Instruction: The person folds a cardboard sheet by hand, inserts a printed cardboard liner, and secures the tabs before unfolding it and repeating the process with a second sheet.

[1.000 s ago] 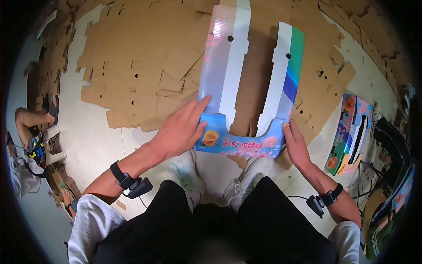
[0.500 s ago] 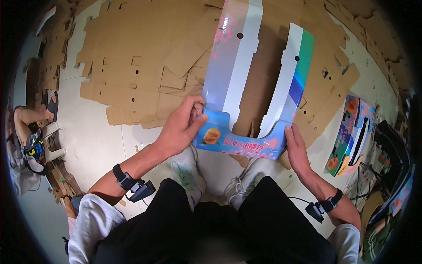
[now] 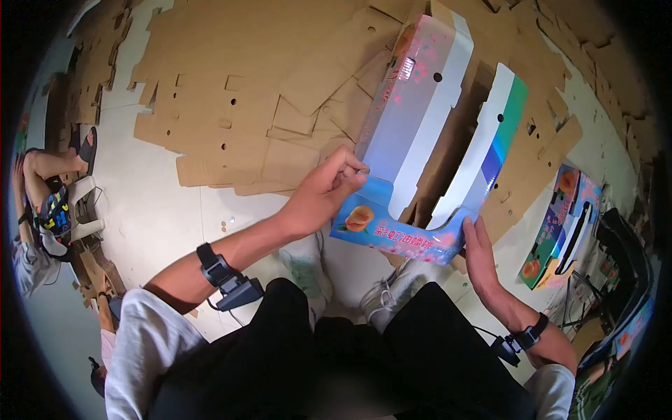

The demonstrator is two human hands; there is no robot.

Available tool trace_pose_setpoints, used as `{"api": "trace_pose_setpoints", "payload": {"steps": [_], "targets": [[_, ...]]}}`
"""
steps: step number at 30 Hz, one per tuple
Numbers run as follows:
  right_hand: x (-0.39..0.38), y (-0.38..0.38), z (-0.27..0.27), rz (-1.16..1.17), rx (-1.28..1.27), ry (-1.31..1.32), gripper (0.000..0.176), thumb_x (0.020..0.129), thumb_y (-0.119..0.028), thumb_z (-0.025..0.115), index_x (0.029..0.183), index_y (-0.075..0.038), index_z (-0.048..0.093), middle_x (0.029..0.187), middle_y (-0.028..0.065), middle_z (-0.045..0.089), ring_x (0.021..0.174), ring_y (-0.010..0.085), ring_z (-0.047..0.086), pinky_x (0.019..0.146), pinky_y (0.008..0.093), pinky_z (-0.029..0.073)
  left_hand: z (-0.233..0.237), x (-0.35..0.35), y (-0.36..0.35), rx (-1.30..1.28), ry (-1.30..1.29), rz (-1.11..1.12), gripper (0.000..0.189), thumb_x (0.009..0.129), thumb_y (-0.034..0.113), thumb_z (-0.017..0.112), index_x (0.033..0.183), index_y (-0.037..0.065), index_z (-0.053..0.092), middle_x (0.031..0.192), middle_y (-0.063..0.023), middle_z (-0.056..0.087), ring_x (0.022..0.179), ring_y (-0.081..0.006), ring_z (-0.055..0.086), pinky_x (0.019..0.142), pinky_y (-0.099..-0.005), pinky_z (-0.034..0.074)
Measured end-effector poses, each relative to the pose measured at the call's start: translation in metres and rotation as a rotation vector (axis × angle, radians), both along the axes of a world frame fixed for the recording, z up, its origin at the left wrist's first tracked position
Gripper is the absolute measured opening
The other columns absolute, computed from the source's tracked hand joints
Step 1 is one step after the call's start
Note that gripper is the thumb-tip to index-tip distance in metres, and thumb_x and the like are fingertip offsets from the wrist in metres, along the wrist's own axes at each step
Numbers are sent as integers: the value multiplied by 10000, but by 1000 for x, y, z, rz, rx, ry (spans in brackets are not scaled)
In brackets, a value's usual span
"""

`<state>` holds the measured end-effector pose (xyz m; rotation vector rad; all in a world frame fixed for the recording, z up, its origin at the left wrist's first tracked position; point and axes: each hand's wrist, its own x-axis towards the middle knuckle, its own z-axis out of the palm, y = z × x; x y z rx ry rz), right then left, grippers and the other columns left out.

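A printed cardboard fruit box, partly folded up, is held tilted above my shoes. Its blue end panel carries a peach picture and pink lettering, and two long side flaps with white edges and punched holes leave a gap between them. My left hand grips the box's near left corner, its fingers curled in at the side. At the near right corner, my right hand holds on with the thumb on the edge; its other fingers are mostly hidden.
Flattened brown cardboard sheets cover the floor ahead. To the right stands a folded box of similar print, beside a black case-like object and cables. At far left a person's leg shows near a white stool.
The box has turned clockwise, its far end swinging right, and the left side panel now shows more. My left hand has moved right and slightly up with it.
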<state>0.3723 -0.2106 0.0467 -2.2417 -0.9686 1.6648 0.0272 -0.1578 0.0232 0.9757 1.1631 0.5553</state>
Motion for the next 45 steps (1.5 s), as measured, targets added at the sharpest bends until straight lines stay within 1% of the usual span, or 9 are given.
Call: {"api": "trace_pose_setpoints", "payload": {"steps": [4,10,16,21,24,30,33,40,45], "targets": [[5,-2,-6,64,55,18,605,1165,-419,432,1552,46,426,1405,222,613,1267,288,600,1147,391,420,3,10,-6,360,290,-85,168,1102,137,624,1229,47,559,889,-27,480,853,-111,486,761,-319,442],[11,-5,-12,89,74,63,535,1165,-385,460,1508,25,446,1343,210,646,1208,285,635,1091,409,463,19,-8,5,108,261,-264,178,1074,151,665,1199,60,576,932,-78,537,850,-180,521,740,-359,450],[1,4,0,251,159,9,423,1164,-364,471,1345,18,491,1161,223,689,1022,287,696,944,428,535,16,-18,28,1007,666,-494,333,927,208,771,1226,130,647,1258,-126,604,1227,-309,593,1081,-490,475],[3,20,9,370,28,-40,403,1133,-286,544,1380,27,482,1204,259,663,1101,340,684,1007,443,520,11,28,51,1278,435,-773,296,858,258,731,1101,88,734,1227,-144,651,1393,-311,546,1266,-504,369],[-10,13,-2,331,560,-174,500,1056,-164,646,1480,13,448,1333,281,609,1275,384,608,1124,476,464,-1,35,54,1288,318,-801,271,831,255,716,1024,66,738,1142,-139,668,1364,-307,569,1264,-496,388],[-14,59,21,1224,908,-251,461,964,-150,731,1393,-20,626,1506,212,557,1511,365,426,1235,524,372,4,40,55,1331,351,-851,220,795,258,719,925,81,703,1019,-98,627,1181,-287,618,1246,-471,421],[-28,61,6,1326,902,-181,402,959,-264,749,1292,-41,708,1542,196,540,1510,338,444,1242,513,374,0,43,57,1303,320,-855,221,784,268,723,907,87,694,946,-80,582,1090,-284,608,1243,-456,423],[-34,78,-12,1388,1169,-96,266,923,-321,772,826,-77,729,944,70,646,1078,243,634,1193,461,454,10,48,54,1193,328,-986,197,761,283,729,831,102,692,899,-66,546,1038,-275,580,1201,-425,439],[-48,72,-19,1293,1207,-44,248,882,-284,804,733,-101,727,852,24,631,962,212,630,1159,419,489,-3,31,40,1226,265,-848,226,751,322,739,816,112,688,898,-63,566,999,-273,561,1031,-380,482]]}}
